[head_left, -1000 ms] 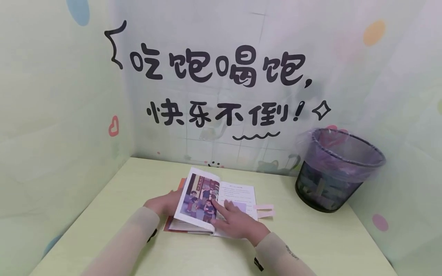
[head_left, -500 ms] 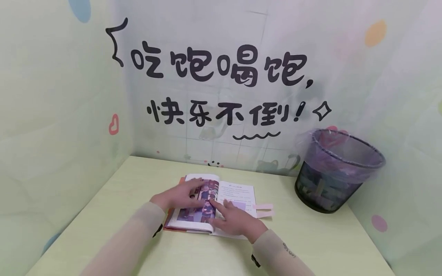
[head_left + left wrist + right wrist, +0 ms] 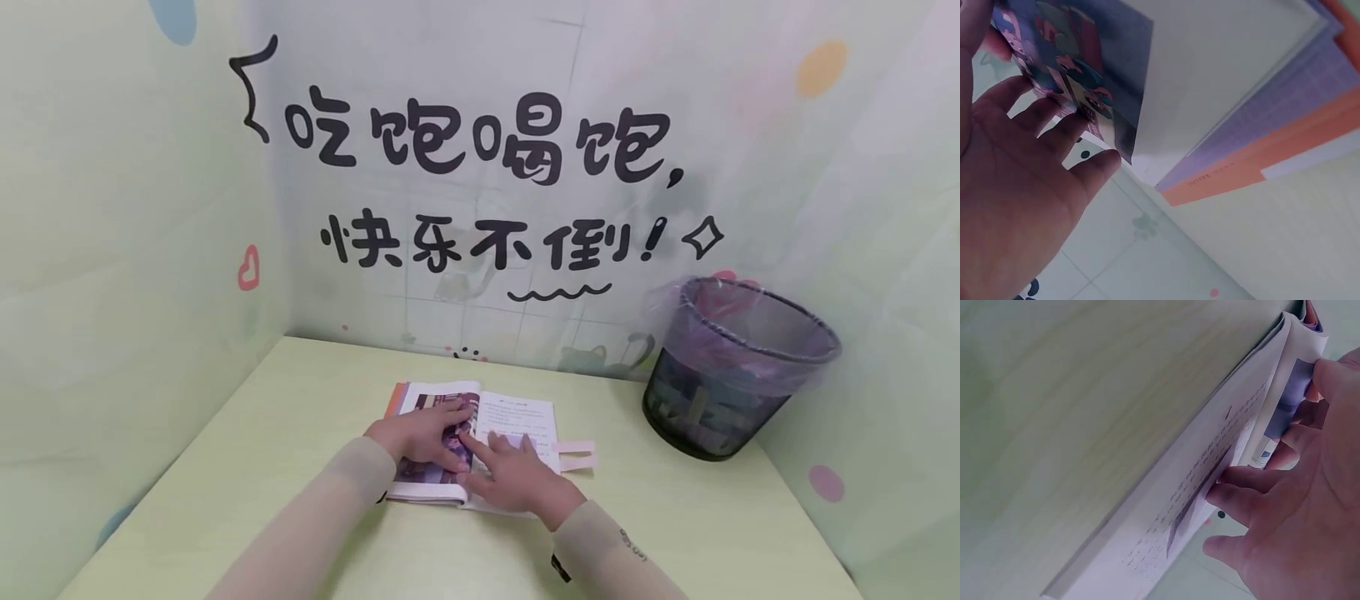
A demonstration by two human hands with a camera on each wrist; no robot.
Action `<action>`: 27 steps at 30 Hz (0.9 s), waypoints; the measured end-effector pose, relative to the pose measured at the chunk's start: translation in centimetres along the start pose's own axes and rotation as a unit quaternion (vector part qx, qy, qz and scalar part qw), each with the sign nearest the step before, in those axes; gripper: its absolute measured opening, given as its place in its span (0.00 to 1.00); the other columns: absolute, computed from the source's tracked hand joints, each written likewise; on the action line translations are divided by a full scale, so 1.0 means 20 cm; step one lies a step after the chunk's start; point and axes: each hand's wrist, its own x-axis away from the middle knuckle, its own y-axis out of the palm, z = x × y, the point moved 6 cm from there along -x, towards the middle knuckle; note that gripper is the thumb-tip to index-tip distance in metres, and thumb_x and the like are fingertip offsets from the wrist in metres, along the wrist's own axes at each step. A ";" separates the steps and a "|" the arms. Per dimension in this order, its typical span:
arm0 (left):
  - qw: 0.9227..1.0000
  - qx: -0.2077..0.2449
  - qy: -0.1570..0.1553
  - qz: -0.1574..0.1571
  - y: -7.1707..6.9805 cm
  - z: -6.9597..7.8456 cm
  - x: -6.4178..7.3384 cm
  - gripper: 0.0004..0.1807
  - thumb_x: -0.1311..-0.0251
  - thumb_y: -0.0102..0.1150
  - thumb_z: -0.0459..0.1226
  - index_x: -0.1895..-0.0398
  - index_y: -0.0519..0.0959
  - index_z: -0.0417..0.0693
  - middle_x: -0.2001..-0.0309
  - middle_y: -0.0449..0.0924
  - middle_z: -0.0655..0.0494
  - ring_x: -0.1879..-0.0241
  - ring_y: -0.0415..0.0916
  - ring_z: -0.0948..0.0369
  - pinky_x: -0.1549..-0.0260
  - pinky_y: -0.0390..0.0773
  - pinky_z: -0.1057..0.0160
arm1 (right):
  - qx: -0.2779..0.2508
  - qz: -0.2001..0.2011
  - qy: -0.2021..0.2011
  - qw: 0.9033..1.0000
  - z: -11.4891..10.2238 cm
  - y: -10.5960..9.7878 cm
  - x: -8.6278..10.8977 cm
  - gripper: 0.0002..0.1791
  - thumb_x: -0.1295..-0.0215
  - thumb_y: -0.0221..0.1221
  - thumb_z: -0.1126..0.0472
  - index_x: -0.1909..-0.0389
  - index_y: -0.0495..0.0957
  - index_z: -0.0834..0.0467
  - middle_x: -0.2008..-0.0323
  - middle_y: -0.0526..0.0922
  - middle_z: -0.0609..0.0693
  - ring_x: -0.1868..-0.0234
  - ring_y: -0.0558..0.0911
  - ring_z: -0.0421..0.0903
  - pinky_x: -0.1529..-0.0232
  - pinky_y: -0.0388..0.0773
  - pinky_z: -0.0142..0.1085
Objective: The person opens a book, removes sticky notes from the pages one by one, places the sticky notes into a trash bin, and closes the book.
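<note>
An open book (image 3: 517, 408) lies on the table, a full-page picture on its left page and printed text on its right. My left hand (image 3: 426, 435) rests on the picture page (image 3: 1085, 69), fingers spread and fairly straight toward the spine. Across the text page (image 3: 1210, 462) lies my right hand (image 3: 517, 477), its fingertips pressing near the spine. The hands almost meet at the fold. Two pink paper strips (image 3: 576, 454) stick out from the book's right edge. In the left wrist view, an orange and purple cover (image 3: 1222, 175) shows beneath the pages.
A dark mesh waste bin (image 3: 720, 408) with a thin purple liner stands at the back right of the pale table (image 3: 255, 450). Printed fabric walls with large dark lettering (image 3: 480, 142) enclose the table at the back and sides.
The lifted picture page has come down flat on the left. My left hand has moved from behind that page onto it and rightward toward the spine. The right hand has stayed in place.
</note>
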 end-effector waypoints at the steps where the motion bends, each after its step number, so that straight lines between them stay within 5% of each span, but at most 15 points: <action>1: 1.000 -0.001 0.001 0.000 0.00 0.01 0.00 0.56 0.40 0.80 0.57 0.11 0.60 0.62 0.09 0.50 0.52 0.12 0.51 0.40 0.17 0.58 0.31 | -0.006 -0.002 0.001 1.000 0.01 0.00 0.00 0.41 0.18 0.47 0.28 0.11 0.56 0.38 0.16 0.64 0.64 0.13 0.63 0.63 0.14 0.46 0.70; 4: 1.000 -0.004 0.004 -0.001 0.01 0.05 -0.01 0.57 0.41 0.81 0.57 0.12 0.62 0.59 0.09 0.51 0.51 0.12 0.53 0.41 0.16 0.59 0.34 | -0.041 -0.003 0.002 0.999 0.05 -0.01 0.00 0.39 0.17 0.47 0.29 0.12 0.60 0.40 0.17 0.69 0.59 0.15 0.65 0.62 0.14 0.45 0.72; 9: 1.000 -0.021 0.002 0.003 0.03 0.09 -0.02 0.57 0.41 0.81 0.58 0.12 0.62 0.58 0.10 0.52 0.51 0.13 0.56 0.39 0.17 0.62 0.35 | -0.069 0.073 0.051 0.994 0.21 -0.10 -0.04 0.29 0.15 0.54 0.44 0.24 0.77 0.56 0.33 0.86 0.59 0.28 0.81 0.63 0.21 0.66 0.68; 12: 1.000 -0.027 -0.011 0.007 0.03 0.08 -0.02 0.57 0.41 0.80 0.59 0.11 0.61 0.61 0.09 0.51 0.53 0.14 0.56 0.38 0.17 0.62 0.34 | -0.034 0.115 0.115 0.986 0.32 -0.14 -0.05 0.25 0.21 0.61 0.49 0.33 0.81 0.62 0.41 0.87 0.60 0.37 0.84 0.62 0.29 0.75 0.62; 16: 0.999 -0.029 -0.016 0.008 0.04 0.07 -0.02 0.57 0.41 0.79 0.61 0.11 0.61 0.64 0.09 0.51 0.54 0.14 0.56 0.38 0.17 0.62 0.34 | -0.038 0.117 0.165 0.979 0.40 -0.15 -0.05 0.28 0.26 0.65 0.50 0.35 0.80 0.65 0.43 0.83 0.62 0.41 0.82 0.59 0.31 0.80 0.58; 22: 0.999 -0.032 -0.013 0.008 0.04 0.07 -0.02 0.57 0.41 0.78 0.62 0.11 0.60 0.64 0.09 0.50 0.55 0.13 0.56 0.39 0.18 0.62 0.34 | -0.071 0.108 0.150 0.980 0.39 -0.14 -0.06 0.24 0.26 0.67 0.52 0.41 0.83 0.67 0.49 0.85 0.59 0.52 0.83 0.51 0.35 0.84 0.53; 27: 0.999 -0.031 -0.013 0.009 0.04 0.06 -0.01 0.57 0.41 0.78 0.62 0.11 0.60 0.64 0.09 0.50 0.54 0.13 0.56 0.39 0.18 0.62 0.35 | -0.049 0.110 0.128 0.985 0.34 -0.15 -0.05 0.18 0.25 0.68 0.52 0.48 0.88 0.63 0.57 0.88 0.53 0.59 0.81 0.46 0.43 0.86 0.49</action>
